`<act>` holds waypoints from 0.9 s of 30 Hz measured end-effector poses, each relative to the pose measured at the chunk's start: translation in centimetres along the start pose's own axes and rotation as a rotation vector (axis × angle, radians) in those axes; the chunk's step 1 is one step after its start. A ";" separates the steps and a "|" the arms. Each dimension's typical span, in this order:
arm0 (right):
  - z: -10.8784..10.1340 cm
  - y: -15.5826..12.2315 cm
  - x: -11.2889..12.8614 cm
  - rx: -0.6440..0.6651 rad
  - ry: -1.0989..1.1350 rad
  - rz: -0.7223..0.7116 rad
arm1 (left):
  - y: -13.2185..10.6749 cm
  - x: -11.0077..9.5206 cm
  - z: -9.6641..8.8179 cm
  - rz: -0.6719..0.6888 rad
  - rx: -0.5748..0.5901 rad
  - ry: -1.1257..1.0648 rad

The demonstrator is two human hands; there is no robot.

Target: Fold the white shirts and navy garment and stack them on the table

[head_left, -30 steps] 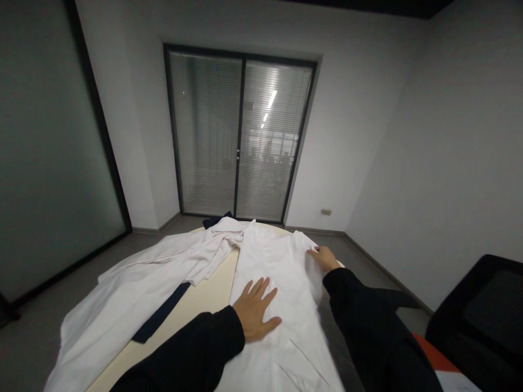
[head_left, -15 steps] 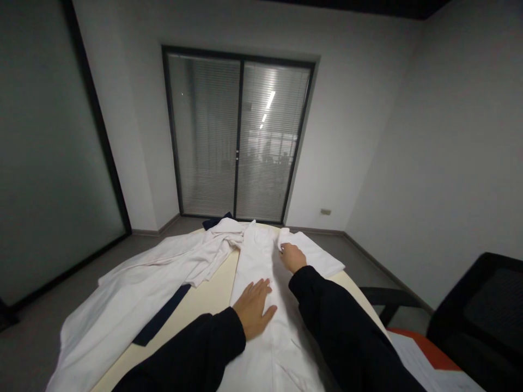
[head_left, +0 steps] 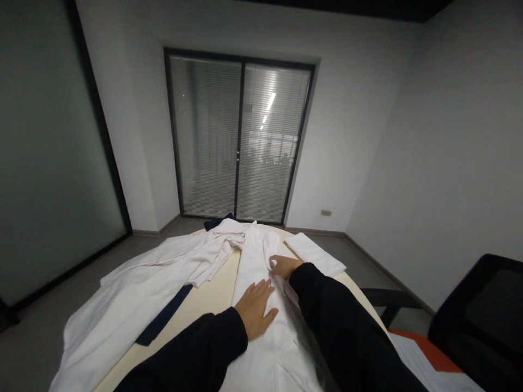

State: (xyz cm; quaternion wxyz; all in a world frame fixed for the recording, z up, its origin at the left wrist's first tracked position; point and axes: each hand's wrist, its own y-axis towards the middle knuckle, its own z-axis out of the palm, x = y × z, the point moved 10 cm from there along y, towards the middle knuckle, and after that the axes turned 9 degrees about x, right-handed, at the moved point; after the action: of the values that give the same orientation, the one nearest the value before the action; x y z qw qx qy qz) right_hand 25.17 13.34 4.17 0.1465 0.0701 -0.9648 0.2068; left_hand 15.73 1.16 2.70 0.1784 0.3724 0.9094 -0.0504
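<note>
A long white garment (head_left: 253, 261) lies lengthwise on the cream table (head_left: 214, 291), running from the far edge toward me. My left hand (head_left: 256, 309) rests flat on it with the fingers stretched out. Just beyond and to the right, my right hand (head_left: 283, 266) pinches a fold of the same white cloth along its right side. Whether the garment is a coat or a shirt, I cannot tell. Its near right part is partly covered by my right sleeve.
Another white garment (head_left: 163, 267) spreads over the table's left side, with dark blue cloth (head_left: 165, 318) beneath it. A folded white cloth (head_left: 316, 255) lies at the far right edge. A black chair (head_left: 486, 310) and papers (head_left: 429, 362) on something orange are at right.
My right hand has drawn the pinched cloth leftward and slightly toward me, folding it inward and away from the folded cloth on the right. My left hand has stayed in place.
</note>
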 end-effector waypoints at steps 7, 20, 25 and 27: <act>2.0 -2.6 -4.7 0.418 0.100 0.143 | -0.5 -1.2 -0.4 0.080 0.015 0.016; 4.5 -3.6 -1.3 0.354 0.383 -0.090 | 0.7 1.2 0.6 0.068 0.024 0.004; 5.5 -5.7 -2.3 0.460 0.396 -0.039 | 0.9 2.0 0.1 0.121 0.077 -0.001; 6.4 -7.0 -3.1 0.576 0.355 0.020 | 0.9 2.0 0.2 0.148 0.100 0.027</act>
State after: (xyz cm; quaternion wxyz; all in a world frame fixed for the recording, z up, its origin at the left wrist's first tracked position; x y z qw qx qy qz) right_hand 27.84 4.54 0.34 0.2845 0.0622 -0.8268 0.4812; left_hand 15.04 3.10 1.85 0.1503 0.4476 0.8781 -0.0773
